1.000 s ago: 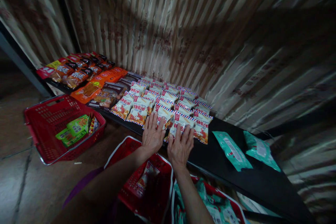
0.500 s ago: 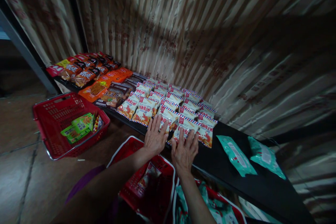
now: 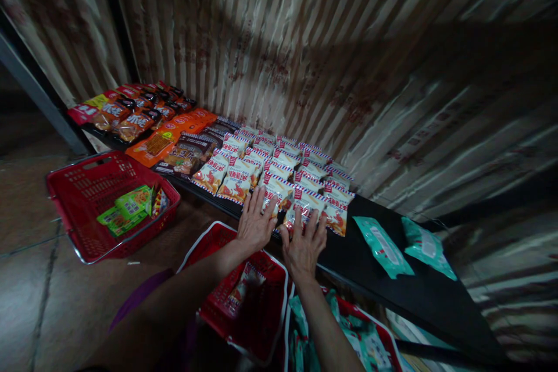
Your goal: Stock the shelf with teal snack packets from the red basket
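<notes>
My left hand (image 3: 254,225) lies flat with its fingers spread on the front row of white, red and blue snack packets (image 3: 279,171). These packets lie in neat rows on a low black shelf (image 3: 418,296). My right hand (image 3: 304,246) rests flat beside the left one, fingers apart, on the front packets to the right. Neither hand grips anything.
Orange and dark packets (image 3: 174,145) and red packets (image 3: 126,110) fill the shelf to the left. Two teal packets (image 3: 403,244) lie to the right. Red baskets stand on the floor: one at left (image 3: 82,221) with green packs, one under my arms (image 3: 248,302), one with teal packs (image 3: 349,337).
Both hands stay flat on the front packets and have shifted only slightly. The view has swung a little.
</notes>
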{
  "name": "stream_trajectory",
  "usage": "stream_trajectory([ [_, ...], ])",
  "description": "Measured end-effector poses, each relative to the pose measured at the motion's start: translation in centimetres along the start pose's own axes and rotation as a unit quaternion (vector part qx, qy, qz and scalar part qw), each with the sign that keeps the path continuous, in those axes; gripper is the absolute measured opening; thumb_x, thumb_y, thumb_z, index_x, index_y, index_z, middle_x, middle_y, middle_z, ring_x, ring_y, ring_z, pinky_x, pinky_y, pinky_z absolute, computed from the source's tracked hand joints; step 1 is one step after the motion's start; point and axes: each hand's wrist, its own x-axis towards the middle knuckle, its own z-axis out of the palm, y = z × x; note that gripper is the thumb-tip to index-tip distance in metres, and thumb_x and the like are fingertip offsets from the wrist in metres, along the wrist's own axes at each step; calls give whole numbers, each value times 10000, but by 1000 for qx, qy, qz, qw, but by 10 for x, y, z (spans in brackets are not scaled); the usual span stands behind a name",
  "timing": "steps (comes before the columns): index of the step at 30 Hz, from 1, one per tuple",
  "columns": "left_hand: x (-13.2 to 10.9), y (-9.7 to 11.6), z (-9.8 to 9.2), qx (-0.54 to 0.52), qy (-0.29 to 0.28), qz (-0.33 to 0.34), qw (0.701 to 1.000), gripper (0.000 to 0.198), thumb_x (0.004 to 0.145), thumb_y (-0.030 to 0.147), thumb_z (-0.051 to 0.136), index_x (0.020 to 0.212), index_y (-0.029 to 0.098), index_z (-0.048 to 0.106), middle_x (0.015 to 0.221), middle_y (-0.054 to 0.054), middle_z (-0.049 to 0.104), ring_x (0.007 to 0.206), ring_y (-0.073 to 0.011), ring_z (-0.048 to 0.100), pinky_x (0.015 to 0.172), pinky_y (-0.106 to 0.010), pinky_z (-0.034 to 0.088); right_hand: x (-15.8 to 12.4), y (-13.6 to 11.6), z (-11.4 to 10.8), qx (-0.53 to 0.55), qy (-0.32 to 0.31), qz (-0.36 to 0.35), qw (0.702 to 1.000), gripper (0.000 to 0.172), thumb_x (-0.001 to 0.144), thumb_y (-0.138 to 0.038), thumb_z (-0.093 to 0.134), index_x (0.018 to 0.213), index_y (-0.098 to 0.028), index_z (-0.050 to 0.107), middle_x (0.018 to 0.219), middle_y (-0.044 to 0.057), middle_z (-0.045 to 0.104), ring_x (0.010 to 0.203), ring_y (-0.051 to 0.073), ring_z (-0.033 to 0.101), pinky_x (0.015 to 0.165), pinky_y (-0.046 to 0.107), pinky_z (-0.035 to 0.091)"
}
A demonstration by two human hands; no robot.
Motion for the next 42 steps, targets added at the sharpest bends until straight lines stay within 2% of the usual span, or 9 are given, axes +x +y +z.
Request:
stream_trajectory([
  [19,-3,-4,0,-40,13,28,999,639,856,304,480,1439,181,248,1547,-149,100,1424,-300,74,1107,-540,204,-9,1,-3,21,-2,-13,1000,568,894,-421,457,1410,-219,337,1552,151,76,1408,359,71,1046,578,228],
  [23,-5,-7,-7,-73,43,63,994,558,875,255,439,1400,114,309,1497,-191,249,1414,-286,144,1098,-523,254,-19,-6,-11,71,3,-19,997,564,902,-354,451,1426,-213,297,1553,150,71,1413,339,75,1058,575,221],
  [27,-17,-2,-17,-138,55,160,976,387,877,148,378,1245,131,499,1278,-139,542,1287,-224,403,1046,-441,384,-40,-18,-22,130,7,-37,991,545,894,-271,451,1417,-221,307,1554,128,83,1411,315,117,1072,555,231],
  [30,-32,8,-22,-176,36,206,962,310,874,138,375,1095,137,592,1103,-120,626,1125,-205,528,958,-406,468,-64,-25,-28,162,4,-32,986,521,886,-210,442,1395,-201,330,1548,134,110,1409,299,142,1072,551,250],
  [34,-63,19,-15,-203,-51,246,947,250,874,150,391,939,125,631,968,-114,651,994,-189,564,873,-359,504,-105,-26,-26,221,-48,-11,974,430,864,-166,433,1293,-131,445,1515,175,209,1405,297,161,1062,560,282],
  [36,-81,20,-3,-207,-129,245,938,252,878,164,387,889,129,636,938,-106,653,927,-175,577,839,-336,510,-126,-23,-20,253,-113,18,961,400,850,-160,436,1241,-102,497,1443,197,353,1371,288,263,1061,540,310],
  [38,-100,18,12,-203,-226,202,931,246,877,174,397,890,135,639,955,-99,648,917,-172,581,840,-335,507,-147,-20,-14,293,-206,46,932,362,834,-142,434,1169,-92,562,1274,188,544,1254,262,448,1029,470,388],
  [41,-120,13,37,-191,-403,51,894,204,892,216,450,954,141,629,1002,-85,627,951,-176,580,884,-371,489,-172,-13,-7,341,-334,106,872,360,804,-87,409,1091,-107,626,1121,160,648,1072,234,600,944,388,470],
  [42,-123,11,44,-189,-418,35,888,214,893,258,479,1014,141,611,1041,-86,615,949,-181,585,856,-383,501,-179,-11,-7,360,-363,116,852,352,799,-88,410,1055,-126,649,1077,145,669,1028,229,623,914,375,486],
])
